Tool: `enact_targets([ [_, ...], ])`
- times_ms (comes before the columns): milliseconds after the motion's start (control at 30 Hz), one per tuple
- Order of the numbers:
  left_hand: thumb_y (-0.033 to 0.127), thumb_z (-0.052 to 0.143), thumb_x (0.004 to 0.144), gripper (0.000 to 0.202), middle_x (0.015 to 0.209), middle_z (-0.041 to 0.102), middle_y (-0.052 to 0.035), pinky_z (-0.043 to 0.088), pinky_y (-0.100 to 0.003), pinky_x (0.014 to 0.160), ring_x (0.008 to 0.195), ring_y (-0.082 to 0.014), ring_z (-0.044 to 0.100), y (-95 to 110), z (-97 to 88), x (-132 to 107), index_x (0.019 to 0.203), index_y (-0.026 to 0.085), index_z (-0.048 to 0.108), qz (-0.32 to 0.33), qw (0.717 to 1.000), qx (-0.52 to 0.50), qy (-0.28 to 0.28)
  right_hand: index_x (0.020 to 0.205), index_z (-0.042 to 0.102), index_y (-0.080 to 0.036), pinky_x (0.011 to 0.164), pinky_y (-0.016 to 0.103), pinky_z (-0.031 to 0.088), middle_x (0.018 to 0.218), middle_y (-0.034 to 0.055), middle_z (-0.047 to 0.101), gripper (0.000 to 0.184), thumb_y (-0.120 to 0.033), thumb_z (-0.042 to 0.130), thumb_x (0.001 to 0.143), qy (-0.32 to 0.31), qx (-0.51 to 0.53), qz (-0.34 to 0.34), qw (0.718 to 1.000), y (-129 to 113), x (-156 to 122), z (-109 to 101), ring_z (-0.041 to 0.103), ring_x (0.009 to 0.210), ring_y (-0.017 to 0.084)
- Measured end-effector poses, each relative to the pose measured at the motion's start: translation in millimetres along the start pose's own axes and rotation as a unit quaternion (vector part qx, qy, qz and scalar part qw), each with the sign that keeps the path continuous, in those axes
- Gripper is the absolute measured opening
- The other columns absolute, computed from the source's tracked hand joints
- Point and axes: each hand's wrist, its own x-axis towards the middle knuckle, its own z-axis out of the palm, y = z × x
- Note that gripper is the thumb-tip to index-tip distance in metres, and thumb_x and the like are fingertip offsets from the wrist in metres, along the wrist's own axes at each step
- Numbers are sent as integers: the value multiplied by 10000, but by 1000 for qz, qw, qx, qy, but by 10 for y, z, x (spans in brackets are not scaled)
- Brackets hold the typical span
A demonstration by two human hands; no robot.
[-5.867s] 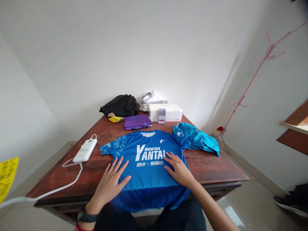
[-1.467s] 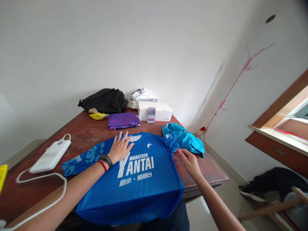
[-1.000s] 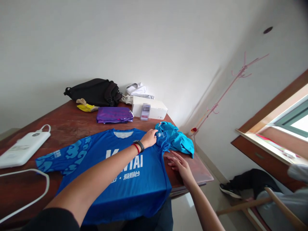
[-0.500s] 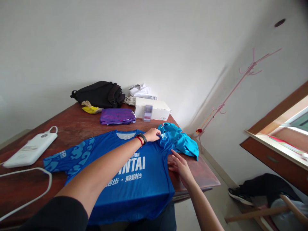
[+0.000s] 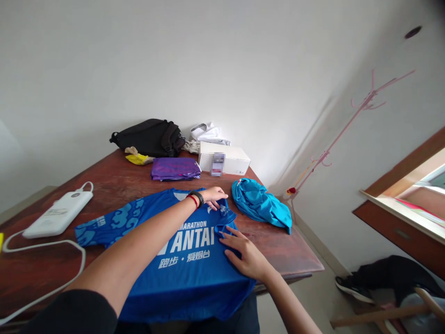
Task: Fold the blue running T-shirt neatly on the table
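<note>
A blue marathon T-shirt (image 5: 181, 260) lies front-up on the wooden table (image 5: 288, 248), its hem hanging over the near edge. My left hand (image 5: 213, 195), with a black band and red cord at the wrist, reaches across and pinches the shirt's right sleeve, which is folded inward over the chest. My right hand (image 5: 241, 253) lies flat with fingers spread on the shirt's right side, just below that fold. A crumpled teal garment (image 5: 262, 204) sits beside the shirt on the right, apart from it.
A white power bank (image 5: 59, 215) with a white cable (image 5: 52, 287) lies at left. At the back are a folded purple cloth (image 5: 175, 168), a black bag (image 5: 149, 138), a white box (image 5: 225, 160) and a yellow item (image 5: 138, 159). A pink coat stand (image 5: 347, 125) stands in the corner.
My left hand has drawn the shirt's right sleeve off the teal garment and folded it inward over the chest. My right hand has moved from the table onto the shirt.
</note>
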Motion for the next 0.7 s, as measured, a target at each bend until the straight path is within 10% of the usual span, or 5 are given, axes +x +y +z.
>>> enact_targets([
  [400,139,808,699,496,910,706,-62,575,-227,549,650,-139,648,78,279,64,1168,159,647,1,996,78,40,1420,595,-289,1210,629,257,1554,43,479,483,-286,586,937,-27,-18,11,999,2,-29,64,339,1495,340],
  [700,27,654,674,510,1062,690,-68,514,-162,545,657,-95,627,31,48,-60,1160,177,686,79,993,91,4,1390,627,-282,1204,628,276,1525,58,516,466,-295,617,925,6,4,3,1000,37,-41,78,385,1469,352],
])
